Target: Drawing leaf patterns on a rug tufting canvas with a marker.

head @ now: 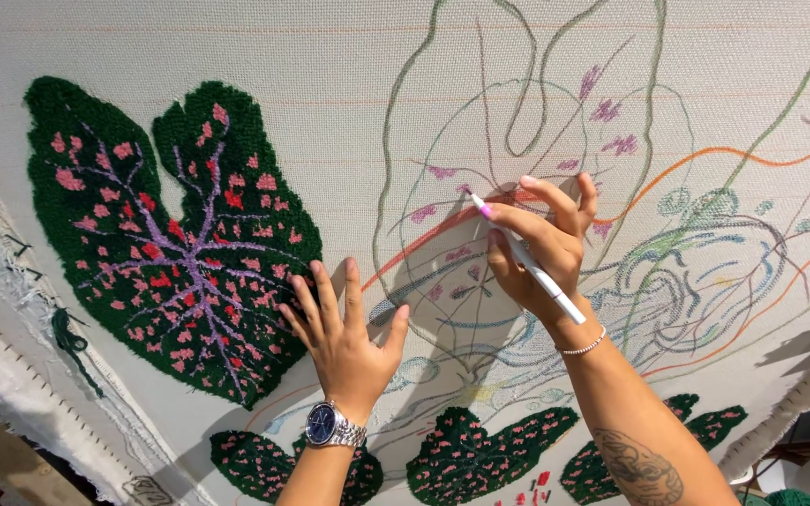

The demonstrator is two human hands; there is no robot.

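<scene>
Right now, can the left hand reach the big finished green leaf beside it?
Probably yes. The left hand lies flat on the cloth, fingertips right at the edge of the large tufted green leaf, and nothing lies between them.

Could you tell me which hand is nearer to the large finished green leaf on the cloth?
Left. The left hand rests flat beside the large green leaf's right edge; the right hand is farther right, holding a pink-tipped marker.
</scene>
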